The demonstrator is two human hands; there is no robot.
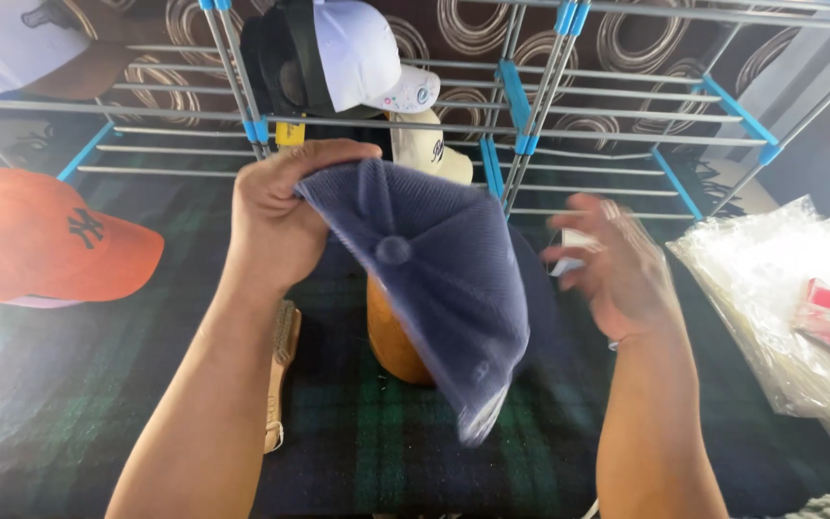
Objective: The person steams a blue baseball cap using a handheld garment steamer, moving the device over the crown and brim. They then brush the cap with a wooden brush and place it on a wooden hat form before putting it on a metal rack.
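Orange cap [45,235] lies flat at 9 o'clock on the plaid cloth [79,404], brim outward, apart from the work. Wooden brush [281,370] rests just inside the left forearm, within reach. Left hand [276,216] pinches the edge of the navy cap [434,279], thumb over the fabric, so the crown hangs face-up at centre with its top button showing. A rounded wooden form [391,341] stands just behind and below it. White cap [362,53] sits on the wire rack [530,115] at 12 o'clock. Right hand [617,269] is blurred beside the cap; fingers look loosely spread, grip cannot be told. Clear plastic bags [780,288] are stacked at 3 o'clock.
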